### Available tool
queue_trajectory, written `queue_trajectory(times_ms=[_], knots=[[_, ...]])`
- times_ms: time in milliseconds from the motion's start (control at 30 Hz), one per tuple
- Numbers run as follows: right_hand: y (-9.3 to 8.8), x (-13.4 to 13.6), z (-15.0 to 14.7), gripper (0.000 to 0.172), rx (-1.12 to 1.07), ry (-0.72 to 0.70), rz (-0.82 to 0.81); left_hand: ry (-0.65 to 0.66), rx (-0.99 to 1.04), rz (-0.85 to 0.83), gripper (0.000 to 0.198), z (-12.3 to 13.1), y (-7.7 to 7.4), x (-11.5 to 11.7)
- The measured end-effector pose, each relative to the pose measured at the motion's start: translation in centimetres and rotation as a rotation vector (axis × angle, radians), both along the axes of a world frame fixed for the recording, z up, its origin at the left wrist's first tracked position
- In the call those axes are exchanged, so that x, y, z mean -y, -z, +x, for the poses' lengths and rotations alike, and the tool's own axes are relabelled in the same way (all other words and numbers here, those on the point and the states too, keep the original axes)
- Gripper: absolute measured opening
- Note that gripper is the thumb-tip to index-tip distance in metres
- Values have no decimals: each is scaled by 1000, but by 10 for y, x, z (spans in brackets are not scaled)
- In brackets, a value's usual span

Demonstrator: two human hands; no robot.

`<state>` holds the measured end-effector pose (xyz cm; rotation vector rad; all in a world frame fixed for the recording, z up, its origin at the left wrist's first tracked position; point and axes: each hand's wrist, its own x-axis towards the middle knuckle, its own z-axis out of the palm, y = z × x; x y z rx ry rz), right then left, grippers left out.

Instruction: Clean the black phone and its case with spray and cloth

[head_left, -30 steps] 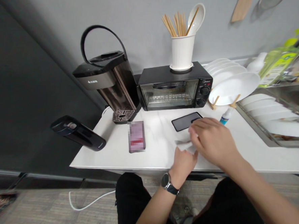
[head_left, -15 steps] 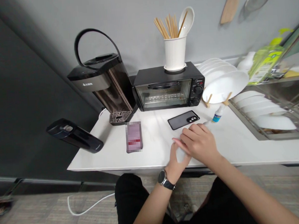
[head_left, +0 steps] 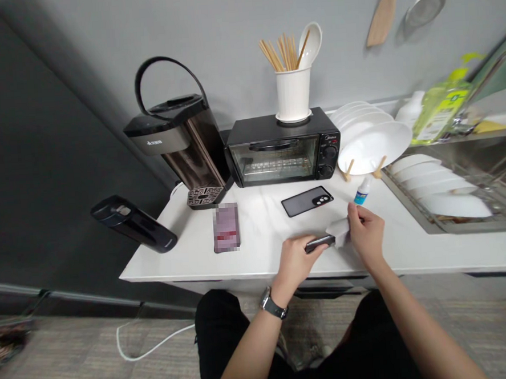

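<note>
My left hand [head_left: 297, 260], with a watch on its wrist, holds a dark, thin phone-like device [head_left: 320, 243] on edge above the front of the white counter [head_left: 257, 260]. To the right, my right hand [head_left: 366, 232] pinches a pale grey cloth [head_left: 340, 230] that hangs beside the device's right end. A black-rimmed phone case [head_left: 307, 201] with a camera cutout lies flat behind my hands. A small white bottle with a blue label [head_left: 362, 191] stands just beyond my right hand. Further left, a phone with a blurred screen [head_left: 226, 228] lies on the counter.
A black toaster oven [head_left: 282, 147] carries a white chopstick cup [head_left: 293, 94]. Left of it stand a water dispenser [head_left: 181, 142] and a dark tumbler [head_left: 135, 224]. Racked plates [head_left: 374, 142], a soap bottle [head_left: 441, 109] and a sink with dishes [head_left: 445, 186] are on the right.
My hands, earlier together with the right over the left, have moved apart. The dark device now shows in my left hand, and the cloth hangs from my right hand. The view has shifted slightly.
</note>
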<state>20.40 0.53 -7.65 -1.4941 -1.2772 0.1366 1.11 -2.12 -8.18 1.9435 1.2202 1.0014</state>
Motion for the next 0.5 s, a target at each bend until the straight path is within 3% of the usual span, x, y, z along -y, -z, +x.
queue_trajectory(times_ms=[133, 233, 300, 400, 500], knots=[[-6, 12, -29, 47, 452, -68, -74, 23, -24, 43, 21, -4, 8, 3], [-14, 35, -73, 38, 676, -319, -6, 33, 37, 58, 13, -15, 17, 10], [-15, 44, -83, 36, 739, -453, 27, -8, 49, 65, 15, -20, 20, 13], [-8, 35, -50, 37, 781, -415, 14, 91, 19, 54, 15, -19, 17, 10], [-3, 17, -2, 40, 749, -153, -59, 115, 14, 44, 17, -10, 10, 3]])
